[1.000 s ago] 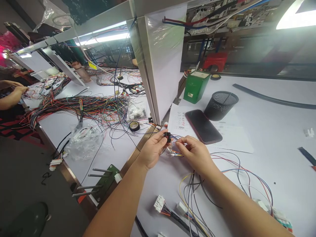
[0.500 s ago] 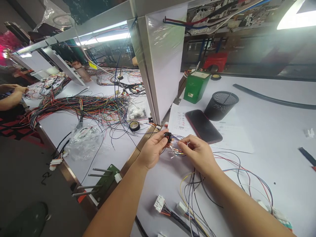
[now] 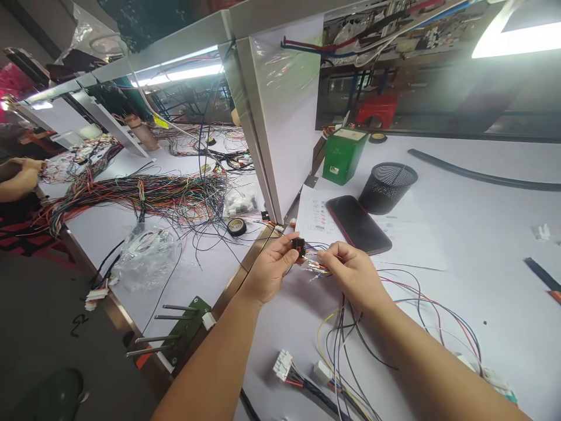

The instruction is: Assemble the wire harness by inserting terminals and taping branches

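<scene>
My left hand (image 3: 270, 268) pinches a small black connector housing (image 3: 298, 247) that has a reddish mark on its face. Dark wires run from the housing's right side toward my right hand (image 3: 349, 270). Thumb and forefinger of that hand are closed on a thin wire, its end close to the connector; whether the tip has entered it I cannot tell. Below, between the hands, several loose wires with crimped metal ends (image 3: 315, 268) fan out. More wires (image 3: 339, 333) hang from under my right hand onto the white table.
A black phone (image 3: 359, 225) lies on printed sheets (image 3: 421, 245), beside a black mesh cup (image 3: 388, 187) and a green box (image 3: 344, 155). White connectors (image 3: 283, 365) lie in front. Left are a pegged green board (image 3: 188, 327), black tape (image 3: 236, 227) and a wire bundle (image 3: 144, 193). Another person's hands (image 3: 21, 175) show far left.
My right hand's fingertips have shifted slightly, and the wire's end now angles up toward the connector. The loose crimped ends have spread a little. The whole view has moved slightly.
</scene>
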The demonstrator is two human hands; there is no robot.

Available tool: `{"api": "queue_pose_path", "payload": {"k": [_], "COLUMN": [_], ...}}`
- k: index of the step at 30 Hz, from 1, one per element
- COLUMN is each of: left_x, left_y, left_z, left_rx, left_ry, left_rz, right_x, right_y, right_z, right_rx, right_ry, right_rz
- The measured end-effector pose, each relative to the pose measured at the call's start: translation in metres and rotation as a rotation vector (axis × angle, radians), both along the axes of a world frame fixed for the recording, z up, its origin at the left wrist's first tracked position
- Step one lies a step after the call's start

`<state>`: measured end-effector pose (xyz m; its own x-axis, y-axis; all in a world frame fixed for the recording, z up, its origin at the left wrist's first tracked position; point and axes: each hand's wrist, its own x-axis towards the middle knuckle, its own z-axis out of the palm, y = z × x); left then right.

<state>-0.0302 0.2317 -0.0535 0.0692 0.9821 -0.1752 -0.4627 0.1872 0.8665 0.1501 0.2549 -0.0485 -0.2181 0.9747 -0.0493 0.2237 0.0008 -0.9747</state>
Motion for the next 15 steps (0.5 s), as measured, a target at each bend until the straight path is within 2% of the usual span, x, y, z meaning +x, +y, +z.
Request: {"api": "queue_pose_path", "payload": {"k": [5,15], "left_x": [-0.001,0.0033], "left_y": [0.0003,-0.003], "left_z": [-0.0027,-0.005], "left_rx": [0.016,-0.004], "left_ry": [0.02,0.021], "left_rz": [-0.001,-0.079], "right_x": [-0.0013,-0.0062], "right_y": [-0.0014,-0.003], "right_z": [0.0035,0.0039], "right_rx": [-0.024,-0.007], "right_ry": [0.064,0.065], "right_rz": [0.078,0.107]}}
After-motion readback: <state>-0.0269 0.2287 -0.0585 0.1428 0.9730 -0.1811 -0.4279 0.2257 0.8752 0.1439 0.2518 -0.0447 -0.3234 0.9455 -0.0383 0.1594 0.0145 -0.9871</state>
